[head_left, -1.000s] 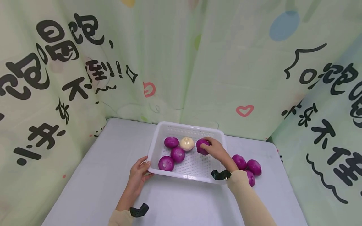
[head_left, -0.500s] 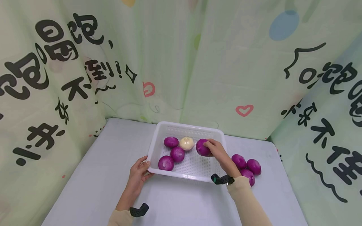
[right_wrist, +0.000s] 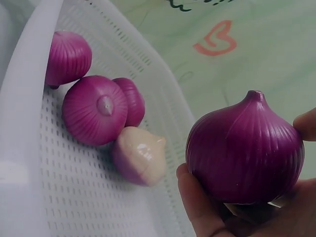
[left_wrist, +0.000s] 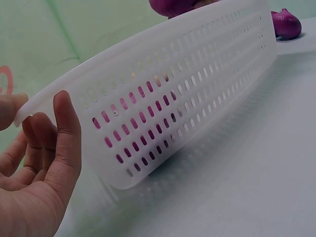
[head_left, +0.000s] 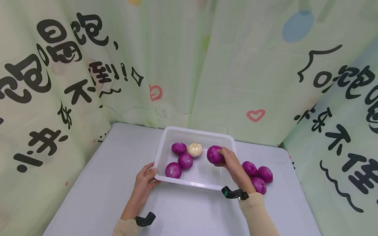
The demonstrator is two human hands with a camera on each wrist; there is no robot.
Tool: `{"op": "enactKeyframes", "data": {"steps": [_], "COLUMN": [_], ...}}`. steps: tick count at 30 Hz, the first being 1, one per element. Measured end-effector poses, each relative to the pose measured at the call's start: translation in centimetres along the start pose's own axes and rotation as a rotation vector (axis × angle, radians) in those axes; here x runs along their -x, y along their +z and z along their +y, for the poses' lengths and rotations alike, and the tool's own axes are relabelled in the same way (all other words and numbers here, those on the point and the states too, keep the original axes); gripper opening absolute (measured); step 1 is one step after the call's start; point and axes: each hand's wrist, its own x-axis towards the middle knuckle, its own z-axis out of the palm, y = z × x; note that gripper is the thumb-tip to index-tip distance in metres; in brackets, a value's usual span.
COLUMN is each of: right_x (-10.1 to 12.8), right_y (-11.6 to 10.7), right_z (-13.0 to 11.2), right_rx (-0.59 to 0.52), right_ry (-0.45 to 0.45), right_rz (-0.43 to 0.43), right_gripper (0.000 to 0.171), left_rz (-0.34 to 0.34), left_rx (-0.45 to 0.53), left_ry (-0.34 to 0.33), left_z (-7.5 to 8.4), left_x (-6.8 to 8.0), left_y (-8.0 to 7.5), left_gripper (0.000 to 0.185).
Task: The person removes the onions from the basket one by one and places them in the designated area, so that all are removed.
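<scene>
— What is the right hand [head_left: 233,163] doing?
— Its fingers curl round a purple onion [head_left: 215,155], holding it above the right part of the white basket [head_left: 197,132].
— And the left hand [head_left: 144,181]?
— It grips the basket's near left corner, thumb on the rim.
— What lies around?
— Three purple onions [head_left: 180,160] and a pale onion [head_left: 195,149] in the basket; three more onions [head_left: 258,174] on the table [head_left: 103,177], right of it.

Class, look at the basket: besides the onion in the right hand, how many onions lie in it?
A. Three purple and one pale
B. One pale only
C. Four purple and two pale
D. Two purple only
A: in the basket lie three purple onions and one pale onion, while the right hand holds another purple onion.
</scene>
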Motion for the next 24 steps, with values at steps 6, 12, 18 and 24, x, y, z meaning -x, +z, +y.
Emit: {"op": "enactKeyframes", "data": {"steps": [6, 12, 18, 24], "right_x": [1.3, 2.3, 3.6, 4.6], "right_y": [-0.3, -0.8, -1.5, -3.1], "right_z": [-0.5, -0.2, 0.8, 1.6], "right_rx": [-0.05, -0.152, -0.245, -0.27], "right_ry": [-0.008, -0.006, -0.033, -0.021], "right_rz": [-0.001, -0.012, 0.002, 0.056], "right_gripper": [0.05, 0.053, 0.055, 0.058], "left_rz": [-0.002, -0.002, -0.003, -0.005], "left_rx": [0.016, 0.018, 0.004, 0.008], "left_ry": [-0.002, -0.002, -0.003, -0.009], "left_z": [0.0, 0.1, 0.1, 0.2], "left_x": [-0.1, -0.1, 0.0, 0.0], "left_y": [0.0, 0.0, 0.0, -0.1], "left_gripper": [0.048, 0.049, 0.05, 0.05]}}
